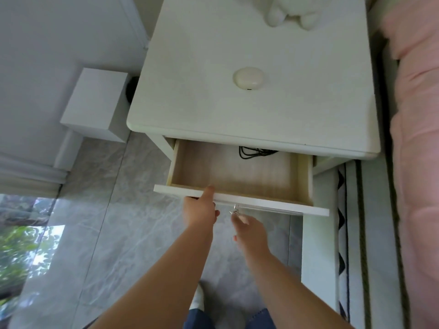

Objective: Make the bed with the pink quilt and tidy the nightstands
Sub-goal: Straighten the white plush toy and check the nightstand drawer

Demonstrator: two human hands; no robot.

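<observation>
A white nightstand (237,110) stands in front of me with its top drawer (240,198) pulled out. The drawer's wooden inside holds a coiled black cable (254,153) at the back. My left hand (200,210) grips the drawer's front panel, thumb over its top edge. My right hand (250,231) is just below the small metal drawer knob (235,210), fingertips at it; whether it grips the knob is unclear. On the nightstand top lie a round cream-coloured case (248,77) and a white plush toy (291,13). The pink quilt (418,143) lies on the bed at the right.
A white box-shaped unit (95,103) stands left of the nightstand, against a white wall. The floor (133,210) is grey marble tile. The bed's side (356,245) has black-and-white trim. A window shows at the lower left. My socked foot is below.
</observation>
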